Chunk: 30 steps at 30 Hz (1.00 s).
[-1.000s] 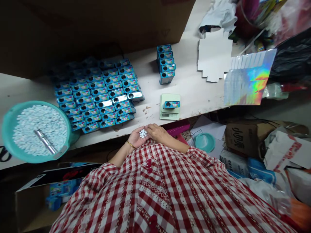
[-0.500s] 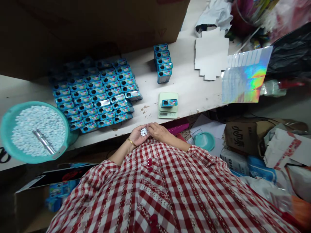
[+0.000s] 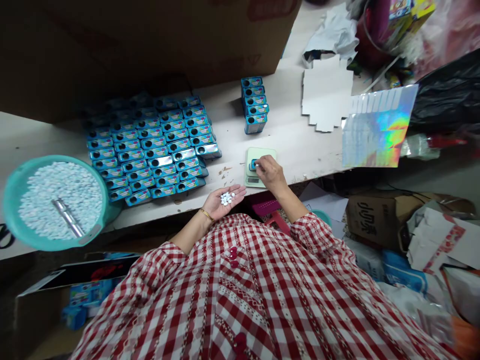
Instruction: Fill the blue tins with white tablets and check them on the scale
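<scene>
My left hand lies palm up at the table's front edge, its fingers stretched out and a small pile of white candies on the palm. My right hand is over the pale green kitchen scale, fingertips pinched at the blue tin that lies on it. A small whitish candy shows between those fingertips; the hand covers most of the tin. Left of the hands stands a turquoise tub full of similar candies, with a metal scoop resting on them.
Rows of blue tins stand close together left of the scale. Behind it is a short row of tins. A flat white carton and a shiny holographic sheet lie to the right. A large cardboard box looms at the back.
My right hand has left my left hand and moved forward to the tin on the scale. My left palm has opened out, showing the candies. The view has shifted slightly.
</scene>
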Motion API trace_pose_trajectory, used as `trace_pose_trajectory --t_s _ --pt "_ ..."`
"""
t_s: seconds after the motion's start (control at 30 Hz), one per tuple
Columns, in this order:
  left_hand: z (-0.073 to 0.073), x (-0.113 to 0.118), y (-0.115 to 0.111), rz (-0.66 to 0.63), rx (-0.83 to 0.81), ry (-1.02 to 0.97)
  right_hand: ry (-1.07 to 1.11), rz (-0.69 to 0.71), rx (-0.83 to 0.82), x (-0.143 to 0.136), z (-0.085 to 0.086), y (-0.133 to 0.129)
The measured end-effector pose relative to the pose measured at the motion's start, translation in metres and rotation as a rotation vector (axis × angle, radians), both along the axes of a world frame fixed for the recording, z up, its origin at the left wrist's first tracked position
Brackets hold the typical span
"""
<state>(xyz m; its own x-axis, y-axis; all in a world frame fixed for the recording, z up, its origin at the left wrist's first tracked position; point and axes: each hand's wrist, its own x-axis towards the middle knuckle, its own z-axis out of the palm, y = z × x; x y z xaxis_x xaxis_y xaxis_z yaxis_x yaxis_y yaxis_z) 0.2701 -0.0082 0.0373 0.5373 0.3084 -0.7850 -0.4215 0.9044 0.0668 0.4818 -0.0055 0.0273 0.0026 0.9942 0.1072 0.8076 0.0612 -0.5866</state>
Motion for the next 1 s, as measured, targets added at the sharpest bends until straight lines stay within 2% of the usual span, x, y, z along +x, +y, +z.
trace_pose_trajectory --t_s 0.17,0.3,0.37,0.43,0.5,0.57,0.63,0.83,0.93,1.0 --pt "-0.003 -0.005 -0.005 0.012 -0.033 0.022 0.006 -0.029 -0.006 0.010 -0.011 0.002" --pt "-0.005 -0.005 -0.007 0.020 -0.030 0.010 0.106 -0.057 0.027 -0.003 0.000 -0.020" --pt "-0.007 -0.004 -0.008 0.018 -0.034 0.012 0.088 0.058 -0.003 -0.026 0.007 -0.038" --pt "-0.008 -0.003 -0.011 0.013 -0.045 0.021 0.011 0.266 -0.085 -0.053 0.009 -0.053" --pt "-0.010 -0.003 -0.014 0.009 -0.050 0.017 -0.086 0.413 -0.185 -0.077 0.007 -0.063" --pt "-0.010 -0.005 -0.017 -0.005 -0.051 -0.009 -0.137 0.505 -0.259 -0.090 0.003 -0.066" --pt "-0.011 -0.006 -0.018 -0.028 -0.064 -0.024 -0.132 0.548 -0.279 -0.093 -0.001 -0.065" --pt "-0.009 -0.007 -0.019 -0.067 -0.101 -0.025 -0.112 0.541 -0.271 -0.090 -0.002 -0.060" --pt "-0.008 -0.008 -0.019 -0.058 -0.124 -0.019 -0.018 0.582 -0.251 -0.088 -0.005 -0.062" --pt "-0.009 -0.008 -0.020 -0.028 -0.137 -0.007 0.107 0.560 -0.197 -0.083 -0.007 -0.064"
